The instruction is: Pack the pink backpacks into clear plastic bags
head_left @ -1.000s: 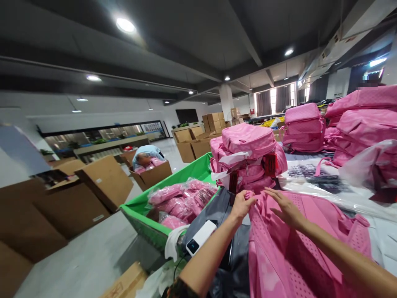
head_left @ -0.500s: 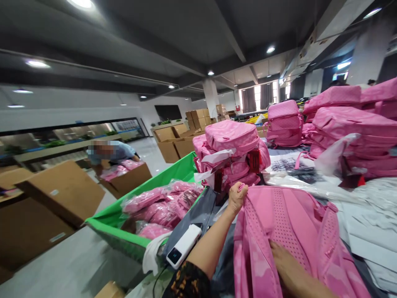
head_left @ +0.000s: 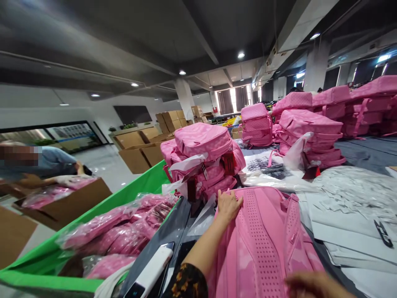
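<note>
A pink backpack [head_left: 273,231] lies in front of me with its padded, dotted back panel facing up. My left hand [head_left: 228,205] rests on its top left corner, fingers apart and pressing on the fabric. Low over the right side of the bag, my right hand [head_left: 310,284] is smeared by motion, so its fingers are unclear. Just beyond the left hand stands a stack of pink backpacks [head_left: 201,142] with dark red tags and white paper hanging from it.
A green-walled bin [head_left: 145,182] at the left holds pink bags in clear plastic. A white power bank [head_left: 151,269] lies beside it. White sheets [head_left: 350,231] and a black clip-like item [head_left: 383,233] are at the right. Far left, another person [head_left: 58,161] bends over a carton [head_left: 74,203].
My left hand has let go of the shoulder strap and lies on the bag's top corner. My right hand has moved off the back panel toward the lower right. The view has swung right.
</note>
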`<state>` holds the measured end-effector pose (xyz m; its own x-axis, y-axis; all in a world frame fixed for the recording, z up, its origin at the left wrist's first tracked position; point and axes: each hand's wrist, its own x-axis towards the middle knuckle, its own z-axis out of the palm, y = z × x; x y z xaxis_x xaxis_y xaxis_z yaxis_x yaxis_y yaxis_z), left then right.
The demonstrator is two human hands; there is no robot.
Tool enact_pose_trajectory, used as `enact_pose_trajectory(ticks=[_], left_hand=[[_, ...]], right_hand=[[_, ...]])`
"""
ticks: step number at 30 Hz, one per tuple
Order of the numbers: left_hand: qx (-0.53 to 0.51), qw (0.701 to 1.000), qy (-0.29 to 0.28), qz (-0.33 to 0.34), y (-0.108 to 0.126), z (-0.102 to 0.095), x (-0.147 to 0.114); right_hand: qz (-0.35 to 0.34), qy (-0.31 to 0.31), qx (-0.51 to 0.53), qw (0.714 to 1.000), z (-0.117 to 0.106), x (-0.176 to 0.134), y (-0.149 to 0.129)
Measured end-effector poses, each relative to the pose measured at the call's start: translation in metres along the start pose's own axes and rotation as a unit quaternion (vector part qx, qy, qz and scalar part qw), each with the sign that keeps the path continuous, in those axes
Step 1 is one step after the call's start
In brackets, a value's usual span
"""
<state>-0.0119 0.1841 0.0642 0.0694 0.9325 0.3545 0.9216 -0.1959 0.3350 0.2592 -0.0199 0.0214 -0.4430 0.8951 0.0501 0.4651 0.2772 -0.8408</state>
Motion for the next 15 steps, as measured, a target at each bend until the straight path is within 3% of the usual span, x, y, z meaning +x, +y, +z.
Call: enact_pose_trajectory(ticks=[2,4,5,7,10,13,15], left_hand=[[0.077,0.996,0.006,0.051,0.003,-0.014,0.003],[0.138,0.984,0.028,0.106,0.014,-0.02,0.004],[0.143,0.98,0.035,0.136,0.024,-0.019,0.004],[0.093,0.977,0.017,0.193,0.048,-0.009,0.005],[-0.021,0.965,-0.052,0.256,0.084,0.018,0.011],[-0.073,0.927,-0.099,0.354,0.111,0.034,0.024],[-0.059,0.896,-0.106,0.428,0.122,0.03,0.03]], right_hand=[[0.059,0.105,-0.026,0.992,-0.042,0.025,0.011],[0.134,0.26,-0.108,0.95,-0.083,0.062,0.023],[0.18,0.297,-0.149,0.926,-0.1,0.082,0.027],[0.219,0.315,-0.182,0.905,-0.12,0.118,0.03],[0.171,0.32,-0.183,0.914,-0.117,0.144,0.016],[0.05,0.332,-0.153,0.929,-0.103,0.132,-0.005],[-0.011,0.333,-0.132,0.934,-0.101,0.115,-0.013]])
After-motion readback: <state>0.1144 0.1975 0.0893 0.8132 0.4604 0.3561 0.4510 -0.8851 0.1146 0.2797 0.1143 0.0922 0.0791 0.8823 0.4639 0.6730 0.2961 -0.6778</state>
